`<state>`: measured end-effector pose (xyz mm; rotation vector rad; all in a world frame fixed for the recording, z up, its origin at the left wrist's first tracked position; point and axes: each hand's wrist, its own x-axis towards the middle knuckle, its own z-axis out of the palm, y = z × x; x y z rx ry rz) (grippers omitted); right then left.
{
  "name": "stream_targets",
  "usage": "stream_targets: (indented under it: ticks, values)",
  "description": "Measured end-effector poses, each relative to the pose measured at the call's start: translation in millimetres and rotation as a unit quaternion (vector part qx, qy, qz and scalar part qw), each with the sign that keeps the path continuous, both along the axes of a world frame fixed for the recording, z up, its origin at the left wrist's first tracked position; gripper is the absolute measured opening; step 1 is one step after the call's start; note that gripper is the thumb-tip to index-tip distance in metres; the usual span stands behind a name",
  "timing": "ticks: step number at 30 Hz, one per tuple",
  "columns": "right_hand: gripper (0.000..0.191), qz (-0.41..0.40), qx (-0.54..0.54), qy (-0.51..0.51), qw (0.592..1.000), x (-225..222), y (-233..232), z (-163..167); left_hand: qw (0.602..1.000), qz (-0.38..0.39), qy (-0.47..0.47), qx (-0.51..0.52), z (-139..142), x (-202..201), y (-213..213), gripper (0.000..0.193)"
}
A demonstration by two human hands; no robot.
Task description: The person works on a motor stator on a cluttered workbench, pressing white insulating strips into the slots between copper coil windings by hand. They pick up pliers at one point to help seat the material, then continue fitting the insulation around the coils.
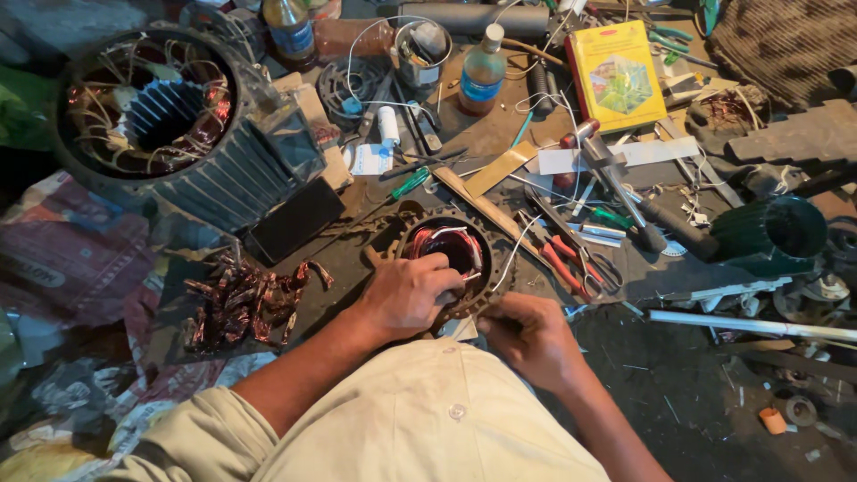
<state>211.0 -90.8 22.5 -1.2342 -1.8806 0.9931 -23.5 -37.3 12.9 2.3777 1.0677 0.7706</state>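
The person sits over a crowded workbench (696, 402), both hands on a small round stator (451, 259) that lies flat just in front of their chest. The left hand (406, 295) rests on its near rim, fingers curled over the edge and pressed down onto the copper windings inside. The right hand (531, 339) is at the lower right of the ring, fingers drawn together (whether they pinch a wire I cannot tell, the knuckles hide it). Left of the hands lies a heap of old copper coils (241, 299). A much bigger motor housing (170, 125) stands at the far left. Red-handled pliers (567, 263) lie just right of the stator, a hammer (616, 183) beyond them, and a yellow book (616, 76) farther back.
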Motion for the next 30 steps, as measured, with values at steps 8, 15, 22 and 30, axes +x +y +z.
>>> stream_targets:
  ticks: [8,15,22,30]
  values:
    - [0.006,-0.066,-0.086,-0.002,0.994,7.6,7.5,-17.4,1.0,-0.021,-0.002,-0.015,-6.1,-5.2,2.8,0.009]
    - [0.013,0.068,-0.13,0.039,0.988,1.8,13.6,-1.9,0.999,-0.01,0.007,0.033,-6.8,-0.7,1.1,0.021]
    - [0.008,0.056,-0.057,-0.227,0.971,-0.1,11.5,-5.8,1.0,0.004,0.01,0.013,-10.3,0.3,-0.4,0.019]
    - [0.007,-0.002,-0.214,0.066,0.975,22.5,10.5,-19.4,0.999,-0.016,-0.027,-0.011,0.7,2.7,-7.0,0.017]
